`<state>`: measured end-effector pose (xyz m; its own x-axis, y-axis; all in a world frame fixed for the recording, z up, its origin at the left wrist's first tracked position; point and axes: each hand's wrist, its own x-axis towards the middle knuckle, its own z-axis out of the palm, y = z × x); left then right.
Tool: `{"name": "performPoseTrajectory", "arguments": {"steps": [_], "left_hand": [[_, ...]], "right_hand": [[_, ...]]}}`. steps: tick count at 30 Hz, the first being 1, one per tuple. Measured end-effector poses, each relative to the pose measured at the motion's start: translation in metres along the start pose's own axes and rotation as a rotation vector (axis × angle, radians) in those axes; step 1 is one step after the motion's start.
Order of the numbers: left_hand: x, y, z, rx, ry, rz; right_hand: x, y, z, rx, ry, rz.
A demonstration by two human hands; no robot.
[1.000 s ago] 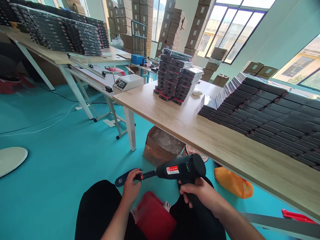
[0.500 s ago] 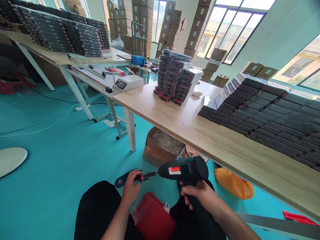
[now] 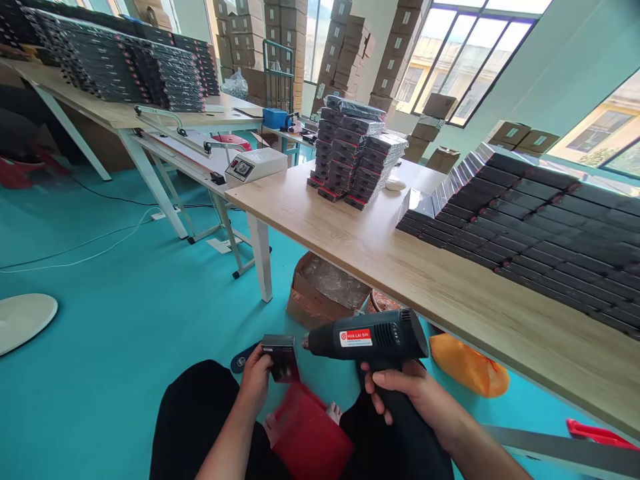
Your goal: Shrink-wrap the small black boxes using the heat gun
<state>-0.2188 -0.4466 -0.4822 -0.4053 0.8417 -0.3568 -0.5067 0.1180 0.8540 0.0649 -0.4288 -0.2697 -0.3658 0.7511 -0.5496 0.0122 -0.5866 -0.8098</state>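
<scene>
the left hand (image 3: 256, 375) grips a small black box (image 3: 284, 365) in front of the table (image 3: 360, 241), lower than its top; the right hand (image 3: 413, 388) is wrapped round a heat gun (image 3: 383, 335), its nozzle (image 3: 307, 342) just beside the box. this box seems in work, not yet set down; whether the stacked boxes (image 3: 347, 153) on the table are finished, i cannot tell.

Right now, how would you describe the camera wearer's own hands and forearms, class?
The left hand and right hand are ungloved, with no rings or watch visible. No sleeve shows on either forearm within view. Black clothing covers the knees.
</scene>
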Motion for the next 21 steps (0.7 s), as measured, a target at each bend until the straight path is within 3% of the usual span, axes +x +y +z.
{"name": "performPoseTrajectory", "arguments": {"steps": [4, 7, 10, 13, 17, 21], "left_hand": [[0.002, 0.002, 0.004, -0.122, -0.023, -0.087], [0.001, 0.009, 0.004, -0.241, 0.048, -0.206], [-0.002, 0.020, 0.002, -0.369, 0.102, -0.299], [-0.007, 0.029, 0.003, -0.446, 0.058, -0.305], [-0.012, 0.035, 0.005, -0.457, -0.060, -0.415], [-0.012, 0.032, 0.008, -0.493, -0.172, -0.537]], "right_hand": [[0.007, -0.003, 0.021, 0.023, -0.071, -0.041], [0.008, -0.005, 0.030, -0.074, -0.179, -0.003], [-0.002, -0.002, 0.027, -0.246, -0.290, 0.112], [-0.017, 0.006, 0.014, -0.382, -0.330, 0.252], [-0.021, 0.022, -0.013, -0.322, -0.292, 0.274], [0.001, 0.034, -0.024, -0.095, -0.113, 0.159]]}}
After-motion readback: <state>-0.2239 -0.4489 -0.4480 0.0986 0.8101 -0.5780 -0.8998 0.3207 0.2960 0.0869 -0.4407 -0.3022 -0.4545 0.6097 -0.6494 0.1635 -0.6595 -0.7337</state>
